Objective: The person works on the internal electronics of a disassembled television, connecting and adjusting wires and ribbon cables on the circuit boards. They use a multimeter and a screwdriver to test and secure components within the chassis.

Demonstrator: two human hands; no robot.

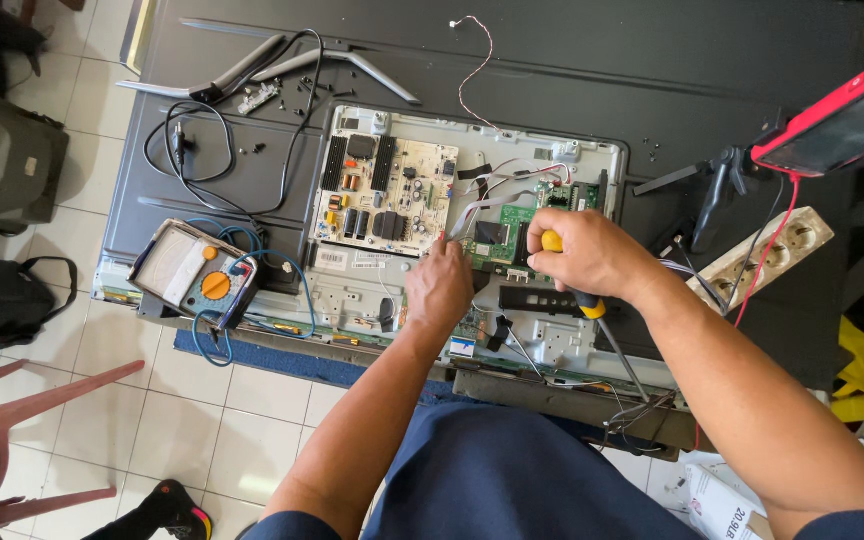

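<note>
Screwdriver [592, 305], yellow-and-black handle, sits in the right hand [592, 255], fingers closed round the handle; its metal shaft runs down toward the near edge of the open television back [572, 345]. The yellow butt shows at the hand's upper left, over the green circuit board [502, 235]. Left hand [439, 290] rests just beside that board, fingertips curled down at its left edge; whether they pinch anything, cannot tell.

Risks, as judged:
- Either hand so close to the bundle of thin wires [497, 190] could snag one and pull a connector.
- A slip of the screwdriver could scratch the green board or the pale power board [387, 195] to its left.
- Loose screws [252, 150] lie scattered on the dark panel; a sleeve or elbow could sweep them off.
- Meter [192, 275] with blue leads sits at the panel's left edge, near the drop to the tiled floor.
- Red phone [837, 125] on a small stand at right could topple if knocked.
</note>
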